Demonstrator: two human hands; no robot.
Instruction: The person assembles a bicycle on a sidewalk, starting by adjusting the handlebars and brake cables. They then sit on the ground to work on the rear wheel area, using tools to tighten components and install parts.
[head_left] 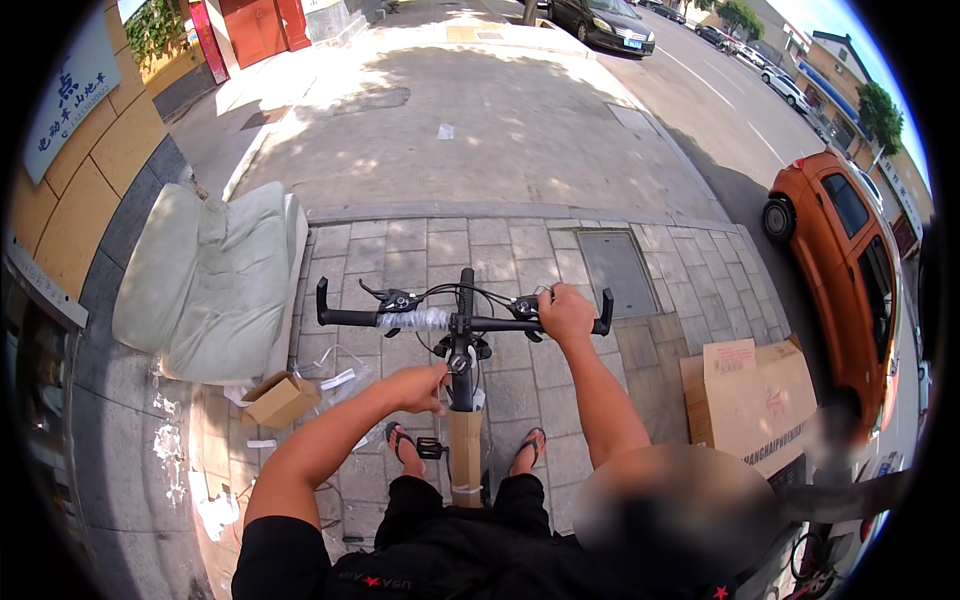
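Between my legs stands a bicycle, its black handlebar [493, 324] crossing in front of me. Clear plastic wrap [414, 319] covers part of the bar left of the stem [460, 358]. My right hand [567, 312] is closed around the right end of the bar, by the brake lever. Beside the frame, just behind and below the stem, my left hand [422, 388] has its fingers curled in; what they hold, if anything, is hidden. Brown cardboard [466, 450] wraps the frame's top tube. A black pedal [431, 448] shows near my left foot.
A pale cushioned seat [225, 280] stands at left, with a small open carton [281, 399] and plastic scraps near it. At right lie a large cardboard box [755, 400] and a parked orange car [840, 270]. A metal cover [617, 272] is set in the paving. A blurred person [675, 510] is close at lower right.
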